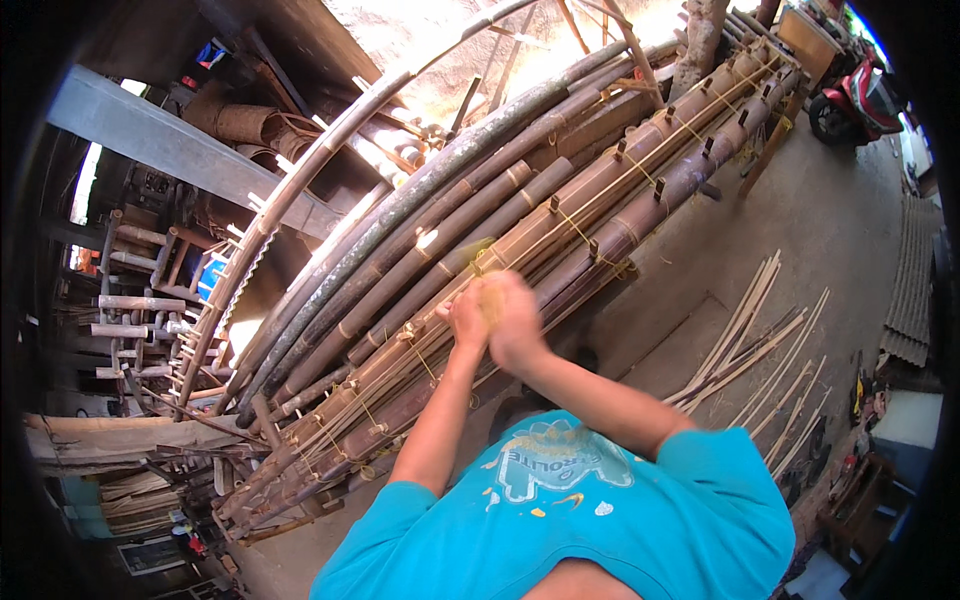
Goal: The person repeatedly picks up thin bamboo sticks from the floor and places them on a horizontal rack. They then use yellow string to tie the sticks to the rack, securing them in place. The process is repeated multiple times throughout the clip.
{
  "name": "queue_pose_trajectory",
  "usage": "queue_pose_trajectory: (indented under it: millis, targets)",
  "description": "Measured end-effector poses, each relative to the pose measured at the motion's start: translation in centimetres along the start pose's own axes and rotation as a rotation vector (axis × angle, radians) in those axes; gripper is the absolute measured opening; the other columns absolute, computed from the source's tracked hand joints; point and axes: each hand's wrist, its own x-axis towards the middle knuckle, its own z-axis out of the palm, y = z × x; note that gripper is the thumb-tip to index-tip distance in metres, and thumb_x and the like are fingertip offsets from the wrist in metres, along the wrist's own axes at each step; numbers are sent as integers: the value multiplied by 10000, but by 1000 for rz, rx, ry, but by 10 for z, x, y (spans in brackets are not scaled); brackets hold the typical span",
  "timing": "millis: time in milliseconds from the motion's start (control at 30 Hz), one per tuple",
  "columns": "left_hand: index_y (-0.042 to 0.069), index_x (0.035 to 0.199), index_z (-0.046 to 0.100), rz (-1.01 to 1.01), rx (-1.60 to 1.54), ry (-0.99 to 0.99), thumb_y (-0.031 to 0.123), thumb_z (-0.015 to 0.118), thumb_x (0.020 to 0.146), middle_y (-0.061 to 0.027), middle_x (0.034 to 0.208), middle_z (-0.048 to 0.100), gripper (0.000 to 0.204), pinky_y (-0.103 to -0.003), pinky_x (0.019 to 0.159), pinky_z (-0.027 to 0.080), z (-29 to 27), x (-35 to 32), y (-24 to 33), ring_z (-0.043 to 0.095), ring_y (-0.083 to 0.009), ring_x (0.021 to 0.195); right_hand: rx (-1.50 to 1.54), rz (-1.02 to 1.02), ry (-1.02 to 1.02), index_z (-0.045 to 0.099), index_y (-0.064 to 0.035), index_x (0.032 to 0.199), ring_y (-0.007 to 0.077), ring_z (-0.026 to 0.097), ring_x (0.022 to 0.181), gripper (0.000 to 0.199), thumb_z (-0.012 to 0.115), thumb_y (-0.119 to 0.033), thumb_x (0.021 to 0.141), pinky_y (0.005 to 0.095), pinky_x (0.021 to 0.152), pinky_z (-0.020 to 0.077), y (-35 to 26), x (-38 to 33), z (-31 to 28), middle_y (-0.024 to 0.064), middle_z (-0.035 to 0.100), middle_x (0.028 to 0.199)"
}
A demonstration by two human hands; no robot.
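My left hand (467, 318) and my right hand (513, 318) are closed side by side, blurred by motion, over the long bamboo frame in front of me. Between them shows yellow cord (491, 303), and a yellow blur rises just beyond the fingers. How the cord runs inside the hands is hidden. Two thick bamboo poles bound the frame: the far pole (583, 186) and the darker near pole (622, 228). Thin bamboo strips (520, 262) lie lengthwise between them. Short dark pegs (658, 188) stand up from the poles, and yellow cord ties (575, 225) cross the strips.
Beyond the frame lie several bamboo poles (440, 235) and a curved bamboo arch (300, 180). Loose split strips (765, 345) are spread on the concrete floor (820, 230) at right. A red motorcycle (865, 100) stands at the far right. Bamboo pieces crowd the left.
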Motion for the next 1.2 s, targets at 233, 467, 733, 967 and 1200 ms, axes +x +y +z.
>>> queue_pose_trajectory:
  millis: [233, 467, 733, 967, 1200]
  targets:
    - [182, 1159, 661, -82, -152, -135, 318, 515, 987, -115, 1100, 683, 263, -426, 895, 289, 4, 0, -7, 601, -263, 978, -2011, -161, -659, 742, -106, 1051, 365, 506, 1123, 540, 432, -543, 986, 548, 934, 351, -3, 133, -5, 185, 631, 1107]
    - [154, 1039, 706, -179, -129, -50, 357, 502, 1003, -118, 915, 708, 290, -421, 916, 264, 0, -6, -4, 614, -264, 850, -1036, 204, -1211, 566, -49, 683, 145, 449, 613, 436, 500, -326, 1012, 314, 657, 436, -84, 39, -36, 58, 457, 591]
    - [11, 997, 697, -222, -664, 70, 214, 509, 1025, -37, 723, 656, 278, -244, 585, 423, -40, 97, 32, 564, -74, 630, -1332, -257, -1062, 658, -51, 644, 373, 622, 711, 416, 552, -316, 946, 439, 922, 466, -30, -8, -116, 180, 605, 604]
    - [84, 1096, 673, -170, -82, 5, 294, 486, 981, -240, 941, 685, 304, -531, 812, 499, 34, 109, -79, 655, -444, 919, -1678, -281, -1168, 696, -8, 961, 356, 658, 897, 314, 563, -290, 923, 440, 925, 484, -17, -54, -73, 193, 701, 896]
    - [52, 1249, 613, -261, -57, -97, 321, 516, 974, -263, 1118, 660, 397, -508, 910, 482, -101, 1, -122, 623, -435, 1066, -257, 1148, -263, 625, -72, 1227, 172, 625, 1043, 393, 548, -374, 989, 346, 931, 499, 74, -135, -55, 76, 678, 1093]
